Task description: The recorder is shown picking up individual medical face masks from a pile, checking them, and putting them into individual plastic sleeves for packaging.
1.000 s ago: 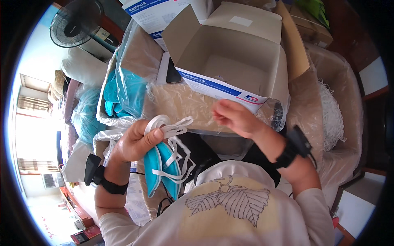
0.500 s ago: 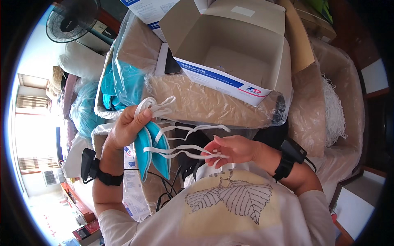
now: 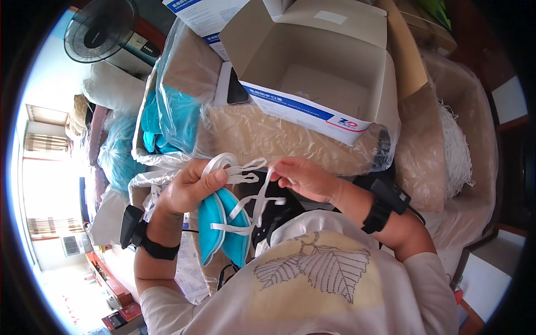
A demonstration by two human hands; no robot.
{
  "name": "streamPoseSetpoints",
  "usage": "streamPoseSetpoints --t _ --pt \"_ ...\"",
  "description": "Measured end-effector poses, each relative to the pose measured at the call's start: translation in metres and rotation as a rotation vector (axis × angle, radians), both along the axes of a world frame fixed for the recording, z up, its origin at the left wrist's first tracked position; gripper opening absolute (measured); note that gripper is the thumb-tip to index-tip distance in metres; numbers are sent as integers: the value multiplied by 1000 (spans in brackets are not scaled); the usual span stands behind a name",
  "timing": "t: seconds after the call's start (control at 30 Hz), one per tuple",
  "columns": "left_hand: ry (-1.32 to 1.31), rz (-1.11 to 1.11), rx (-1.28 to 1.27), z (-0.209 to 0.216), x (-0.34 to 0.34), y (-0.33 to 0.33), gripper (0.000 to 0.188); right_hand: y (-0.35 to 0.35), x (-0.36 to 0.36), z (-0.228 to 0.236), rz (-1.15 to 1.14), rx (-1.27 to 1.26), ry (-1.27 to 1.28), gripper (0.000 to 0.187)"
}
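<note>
My left hand [image 3: 190, 190] is closed around turquoise cup-shaped face masks [image 3: 210, 237] with white edges, which hang below its fingers. Looped white elastic straps [image 3: 223, 161] stick out above its thumb. To the right, my right hand [image 3: 304, 177] pinches a white strap [image 3: 264, 192] between thumb and fingertips. That strap runs down toward the masks. Other strap ends dangle loose in front of the masks. At least two masks overlap, and their upper parts are hidden by my left hand.
Beyond my hands an open white-and-blue carton [image 3: 301, 114] stands on plastic-wrapped cardboard [image 3: 240, 131]. A dark phone [image 3: 237, 92] lies beside it. Turquoise masks [image 3: 167, 120] fill a plastic-lined box at left. White straps [image 3: 456, 151] are heaped at right. A fan [image 3: 97, 33] stands far left.
My right hand has moved up and left, toward my left hand, and now pinches a strap; the straps it was spreading hang by the masks. My left hand has shifted slightly right and down.
</note>
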State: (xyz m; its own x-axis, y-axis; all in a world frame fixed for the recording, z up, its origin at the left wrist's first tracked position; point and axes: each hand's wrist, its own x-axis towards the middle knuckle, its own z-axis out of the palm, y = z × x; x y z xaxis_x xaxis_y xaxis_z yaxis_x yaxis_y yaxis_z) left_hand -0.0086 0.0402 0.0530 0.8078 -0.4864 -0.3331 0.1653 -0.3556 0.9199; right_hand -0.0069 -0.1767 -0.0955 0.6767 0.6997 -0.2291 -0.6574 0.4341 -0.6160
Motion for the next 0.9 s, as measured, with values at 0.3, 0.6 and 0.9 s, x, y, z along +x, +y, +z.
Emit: streamPoseSetpoints --t 0.3,0.6,0.9 --pt "-48 97 133 -12 5 19 36 -22 -34 -8 509 63 222 28" --pt "-483 50 888 -37 9 28 21 -48 -31 6 277 -496 -238 31" --pt "120 -98 -112 -94 -14 -58 50 -32 -14 37 11 -788 -828 21"
